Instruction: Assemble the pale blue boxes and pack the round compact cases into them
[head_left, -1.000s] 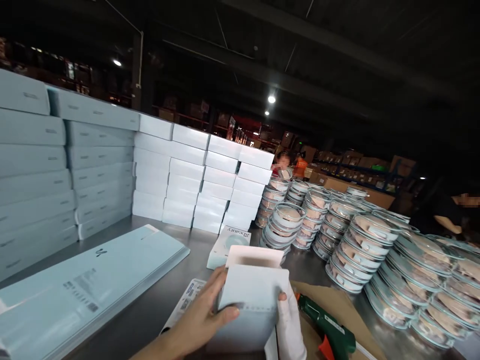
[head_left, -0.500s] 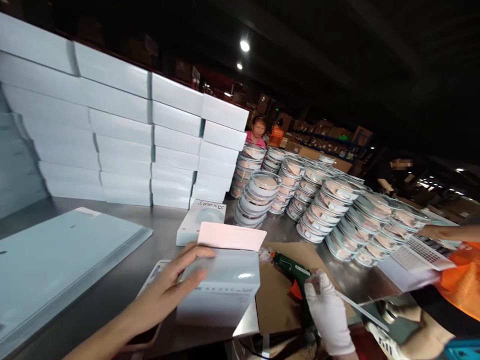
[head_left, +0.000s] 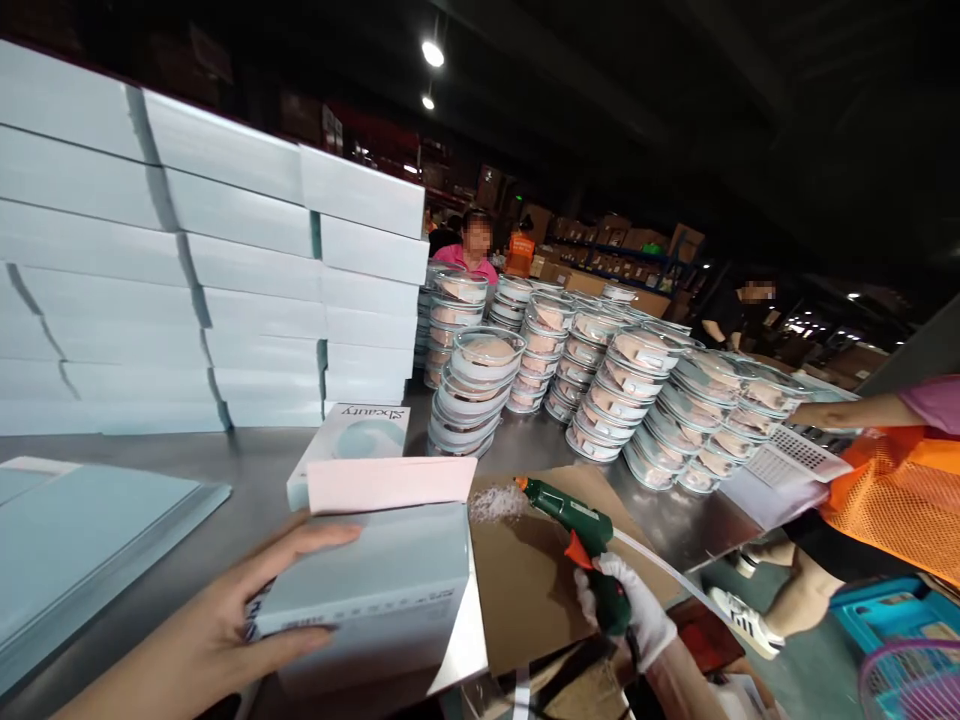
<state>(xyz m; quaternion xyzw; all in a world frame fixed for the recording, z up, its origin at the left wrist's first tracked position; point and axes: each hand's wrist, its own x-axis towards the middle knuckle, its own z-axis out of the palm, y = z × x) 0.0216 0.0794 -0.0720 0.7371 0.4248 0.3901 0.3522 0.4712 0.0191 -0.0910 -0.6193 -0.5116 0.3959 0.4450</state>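
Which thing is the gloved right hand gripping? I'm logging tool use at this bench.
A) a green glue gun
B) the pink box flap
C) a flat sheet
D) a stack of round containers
A: the gloved right hand wraps the green glue gun handle, over the brown cardboard.
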